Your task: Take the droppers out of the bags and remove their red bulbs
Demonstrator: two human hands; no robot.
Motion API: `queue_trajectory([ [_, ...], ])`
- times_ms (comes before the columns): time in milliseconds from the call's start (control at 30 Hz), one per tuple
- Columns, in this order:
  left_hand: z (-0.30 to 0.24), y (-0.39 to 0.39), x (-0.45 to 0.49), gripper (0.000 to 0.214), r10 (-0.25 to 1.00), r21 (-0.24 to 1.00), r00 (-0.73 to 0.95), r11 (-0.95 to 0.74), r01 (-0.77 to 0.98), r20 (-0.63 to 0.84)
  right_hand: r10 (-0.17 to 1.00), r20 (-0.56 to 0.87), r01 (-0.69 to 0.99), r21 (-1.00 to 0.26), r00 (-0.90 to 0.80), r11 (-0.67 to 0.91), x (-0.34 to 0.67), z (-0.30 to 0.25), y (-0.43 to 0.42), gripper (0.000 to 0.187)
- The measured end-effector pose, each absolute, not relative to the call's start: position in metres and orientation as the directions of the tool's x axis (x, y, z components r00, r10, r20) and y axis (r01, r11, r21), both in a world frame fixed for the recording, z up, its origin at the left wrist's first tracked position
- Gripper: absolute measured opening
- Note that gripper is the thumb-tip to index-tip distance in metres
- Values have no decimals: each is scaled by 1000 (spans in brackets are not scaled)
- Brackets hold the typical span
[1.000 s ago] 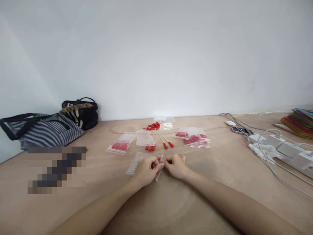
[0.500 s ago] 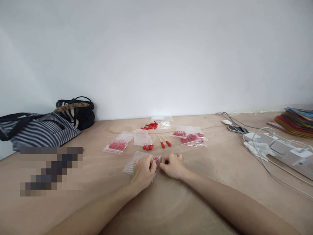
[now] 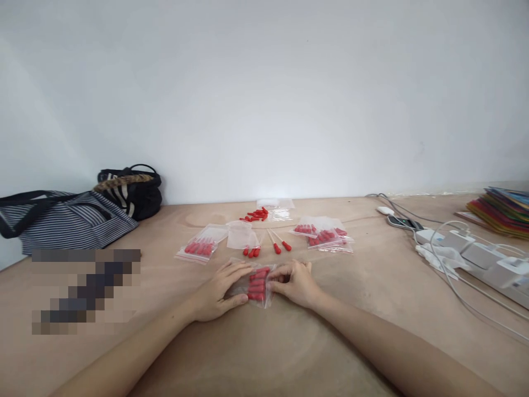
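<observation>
Clear plastic bag (image 3: 241,285) is lying approx. flat on the bench (image 3: 264,347), front & ctr., its L part mostly hidden. Inside, several red bulbs (image 3: 257,282) are sitting side by side in a near-to-far row, each pointing L–R, showing thru the film. Bag's R edge is catching light; can't tell if sealed.

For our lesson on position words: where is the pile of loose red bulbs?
In the head view, the loose red bulbs lie mid-picture near the wall, at the left end of the clear bags.
</observation>
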State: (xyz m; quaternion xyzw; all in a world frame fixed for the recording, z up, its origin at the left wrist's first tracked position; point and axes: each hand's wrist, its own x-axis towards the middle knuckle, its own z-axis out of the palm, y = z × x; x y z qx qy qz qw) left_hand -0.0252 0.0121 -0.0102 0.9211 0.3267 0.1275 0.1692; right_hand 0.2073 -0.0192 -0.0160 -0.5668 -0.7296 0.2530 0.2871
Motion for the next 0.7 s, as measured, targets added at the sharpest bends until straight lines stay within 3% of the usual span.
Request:
queue_trajectory([
  [233, -6, 8, -13, 43, 743, 462, 655, -633, 621, 137, 964, 120, 668, -701, -236, 250, 207, -14, -19, 34],
  [400, -1, 3, -5, 37, 759, 527, 630, -608, 593, 166, 966, 139, 672, -697, -217, 251, 204, -12, -20, 22],
  [700, -6, 0, 1, 38, 792, 564, 591, -561, 606, 154, 971, 177, 751, -616, -163, 239, 202, -12, -21, 28],
])
